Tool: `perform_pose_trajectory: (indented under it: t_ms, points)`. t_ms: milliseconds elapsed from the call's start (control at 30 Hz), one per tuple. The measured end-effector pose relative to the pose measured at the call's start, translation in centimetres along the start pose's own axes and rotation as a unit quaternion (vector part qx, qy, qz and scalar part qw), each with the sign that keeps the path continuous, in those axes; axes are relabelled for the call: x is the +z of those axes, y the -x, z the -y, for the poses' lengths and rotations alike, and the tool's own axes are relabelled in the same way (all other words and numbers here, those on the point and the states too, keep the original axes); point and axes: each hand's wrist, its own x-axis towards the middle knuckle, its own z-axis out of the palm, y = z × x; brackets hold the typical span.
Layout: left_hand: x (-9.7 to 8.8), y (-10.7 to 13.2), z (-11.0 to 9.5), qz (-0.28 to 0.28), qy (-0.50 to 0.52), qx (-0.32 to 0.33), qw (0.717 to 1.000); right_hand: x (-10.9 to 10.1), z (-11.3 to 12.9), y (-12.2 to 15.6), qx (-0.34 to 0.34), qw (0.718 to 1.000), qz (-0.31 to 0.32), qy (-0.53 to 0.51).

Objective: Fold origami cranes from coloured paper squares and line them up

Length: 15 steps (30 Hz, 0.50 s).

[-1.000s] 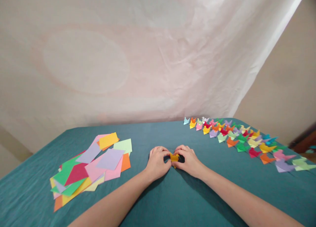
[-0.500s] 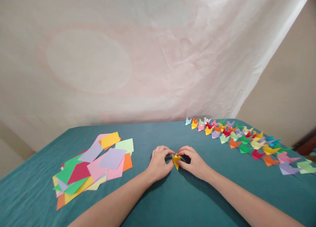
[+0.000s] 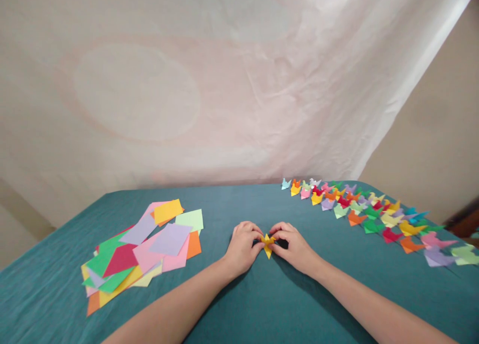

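A small, partly folded yellow paper piece (image 3: 267,244) sits between my two hands near the middle of the teal-covered table (image 3: 262,304). My left hand (image 3: 242,246) pinches its left side with curled fingers. My right hand (image 3: 294,244) pinches its right side the same way. Both hands rest low on the cloth, with the paper's lower point showing between the thumbs.
A loose pile of flat coloured paper squares (image 3: 138,249) lies to the left. Rows of several folded paper birds (image 3: 366,211) in many colours run along the right side toward the table's edge. A pale cloth backdrop (image 3: 187,84) hangs behind the table.
The yellow paper has turned in my fingers, from mostly hidden to showing a pointed tip downward and small flaps spread at the top. Both hands stayed in place.
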Motion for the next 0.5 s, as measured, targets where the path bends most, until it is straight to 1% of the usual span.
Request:
perform_pose_trajectory:
  t_ms: [300, 500]
  points:
    - [0.22, 0.08, 0.34, -0.007, -0.009, -0.009, 1.0, 0.32, 0.71, -0.25, -0.015, 0.999, 0.011, 0.038]
    - [0.29, 0.02, 0.3, -0.005, -0.01, -0.019, 1.0, 0.28, 0.44, -0.12, -0.014, 0.999, 0.021, 0.036]
